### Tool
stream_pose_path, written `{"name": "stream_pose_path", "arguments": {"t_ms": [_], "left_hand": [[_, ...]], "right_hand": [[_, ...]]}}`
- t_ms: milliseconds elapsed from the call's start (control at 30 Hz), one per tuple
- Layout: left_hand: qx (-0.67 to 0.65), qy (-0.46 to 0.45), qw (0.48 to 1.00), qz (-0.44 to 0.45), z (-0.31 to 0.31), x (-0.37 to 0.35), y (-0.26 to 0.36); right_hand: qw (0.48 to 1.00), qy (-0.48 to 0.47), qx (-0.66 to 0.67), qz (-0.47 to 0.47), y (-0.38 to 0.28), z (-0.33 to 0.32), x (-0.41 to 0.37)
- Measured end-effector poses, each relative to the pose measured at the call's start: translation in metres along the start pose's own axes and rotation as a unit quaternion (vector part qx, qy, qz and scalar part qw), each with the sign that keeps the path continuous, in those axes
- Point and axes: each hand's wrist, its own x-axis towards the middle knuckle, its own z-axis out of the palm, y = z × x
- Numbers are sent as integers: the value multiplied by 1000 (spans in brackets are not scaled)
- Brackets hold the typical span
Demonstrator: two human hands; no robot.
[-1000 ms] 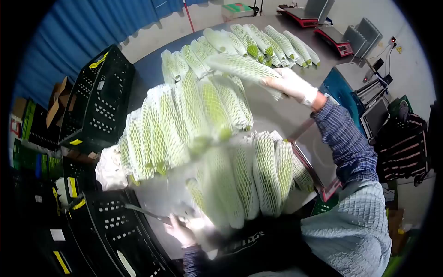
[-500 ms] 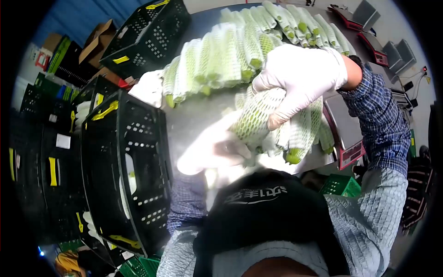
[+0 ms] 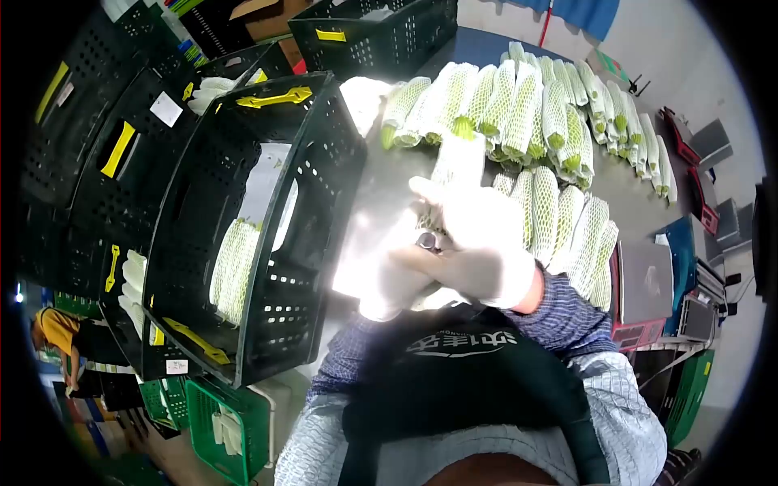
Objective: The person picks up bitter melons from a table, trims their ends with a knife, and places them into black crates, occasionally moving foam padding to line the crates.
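Observation:
In bright glare, both my white-gloved hands meet over the near part of the table. My right hand (image 3: 490, 239) is closed around the near end of a long green vegetable in a white foam net (image 3: 460, 158), which points away from me. My left hand (image 3: 393, 279) is closed just beside it, touching the right. A small round grey end (image 3: 425, 240) shows between the hands; what it belongs to I cannot make out. Right of my hands lie several more net-sleeved vegetables (image 3: 545, 206), side by side.
A black crate (image 3: 336, 178) stands at my left, a net-sleeved vegetable (image 3: 235, 271) inside. Another black crate (image 3: 381, 40) is beyond it. Rows of sleeved vegetables (image 3: 502, 101) cover the table's far side. Scales (image 3: 644, 283) line the right. A person (image 3: 61, 336) bends at the far left.
My view has swung, showing more of the left crate's inside. My right hand has come down to my left; the netted vegetable, formerly slanted between them, now points away from me.

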Motion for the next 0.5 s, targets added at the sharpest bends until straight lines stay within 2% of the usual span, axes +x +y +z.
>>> {"name": "stream_pose_path", "arguments": {"t_ms": [33, 100, 167, 200, 233, 267, 300, 333, 367, 433, 500], "left_hand": [[6, 10, 1000, 20, 1, -1, -6], [-54, 19, 998, 16, 2, -12, -15], [-124, 15, 992, -3, -3, -23, -26], [-161, 6, 987, -17, -7, -27, -32], [-232, 9, 972, -30, -4, -30, -36], [-303, 14, 952, -43, 0, -32, -36], [-371, 21, 927, -56, 4, -35, -37], [-367, 36, 928, -60, 3, -38, -36], [-361, 49, 929, -64, 1, -41, -36], [-369, 70, 924, -67, -7, -46, -46], [-397, 57, 913, -71, -13, -50, -45]], "right_hand": [[999, 22, 15, 38, 1, 17, -1], [987, 135, -38, -77, 6, 33, 2], [989, 112, -47, -79, 8, 28, -4], [994, 94, -19, -60, 15, 19, -4], [988, 108, 104, 30, 18, 7, 0], [931, 155, 297, 149, 18, -11, 5], [857, 203, 428, 203, 20, -24, 7], [817, 218, 488, 213, 24, -30, 3], [823, 189, 507, 173, 29, -30, -7], [780, 120, 575, 214, 27, -16, -40], [691, 52, 668, 271, 26, 10, -83]]}}
